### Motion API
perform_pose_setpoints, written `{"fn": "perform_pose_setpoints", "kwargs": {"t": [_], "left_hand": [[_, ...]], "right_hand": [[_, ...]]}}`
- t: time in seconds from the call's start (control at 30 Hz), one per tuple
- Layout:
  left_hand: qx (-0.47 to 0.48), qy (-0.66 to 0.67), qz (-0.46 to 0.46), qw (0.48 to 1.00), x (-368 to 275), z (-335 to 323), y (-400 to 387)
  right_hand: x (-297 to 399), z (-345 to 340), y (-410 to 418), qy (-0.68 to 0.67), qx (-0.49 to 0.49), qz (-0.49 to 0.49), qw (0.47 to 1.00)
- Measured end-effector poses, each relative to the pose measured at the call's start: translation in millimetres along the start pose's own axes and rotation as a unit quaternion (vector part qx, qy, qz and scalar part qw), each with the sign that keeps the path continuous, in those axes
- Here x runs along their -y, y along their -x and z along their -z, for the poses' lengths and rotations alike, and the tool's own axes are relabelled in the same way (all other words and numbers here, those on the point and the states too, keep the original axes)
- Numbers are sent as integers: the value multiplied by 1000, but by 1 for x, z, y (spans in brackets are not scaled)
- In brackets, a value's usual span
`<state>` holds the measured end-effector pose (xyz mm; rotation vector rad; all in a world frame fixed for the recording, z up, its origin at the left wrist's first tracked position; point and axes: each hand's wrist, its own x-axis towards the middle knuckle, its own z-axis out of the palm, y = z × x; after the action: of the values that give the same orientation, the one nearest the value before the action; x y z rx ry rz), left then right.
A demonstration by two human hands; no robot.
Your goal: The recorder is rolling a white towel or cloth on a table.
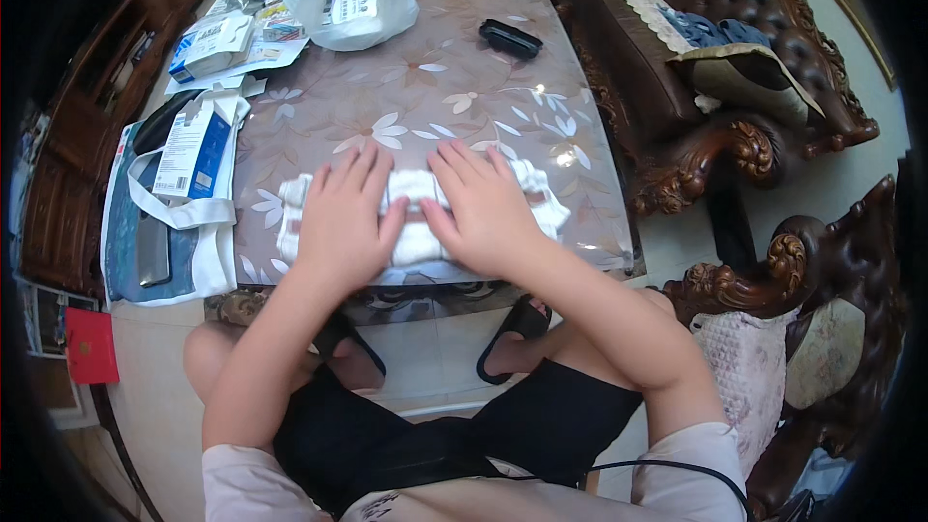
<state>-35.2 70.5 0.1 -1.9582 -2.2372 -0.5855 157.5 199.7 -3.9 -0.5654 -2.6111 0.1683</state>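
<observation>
A white cloth with brown and dark markings [412, 243], rolled or folded into a long bundle, lies crosswise near the front edge of the table. My left hand [348, 217] rests flat on its left part, fingers pointing away from me. On its right part lies my right hand [482, 210], palm down, fingers slightly apart. Both thumbs point inward over the middle of the bundle, with a gap between them. The cloth shows at both ends and between the hands; my palms hide the rest.
The floral-covered table [435, 116] bears a black case [510, 39], a white plastic bag [384, 22] and medicine-like boxes [210, 51]. At left, a blue and white box [192, 152] and a dark phone-like object [154, 250] lie on a tote bag [217, 254]. A leather sofa [645, 80] stands right.
</observation>
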Motion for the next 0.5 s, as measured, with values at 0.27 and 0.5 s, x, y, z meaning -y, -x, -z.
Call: {"fn": "perform_pose_setpoints", "kwargs": {"t": [0.27, 0.5], "left_hand": [[-30, -19, -8, 999, -1, -11, -17], [-69, -42, 73, 994, 27, -47, -83]], "right_hand": [[-7, 3, -7, 5, 12, -3, 1000], [-51, -42, -70, 71, -55, -73, 993]]}}
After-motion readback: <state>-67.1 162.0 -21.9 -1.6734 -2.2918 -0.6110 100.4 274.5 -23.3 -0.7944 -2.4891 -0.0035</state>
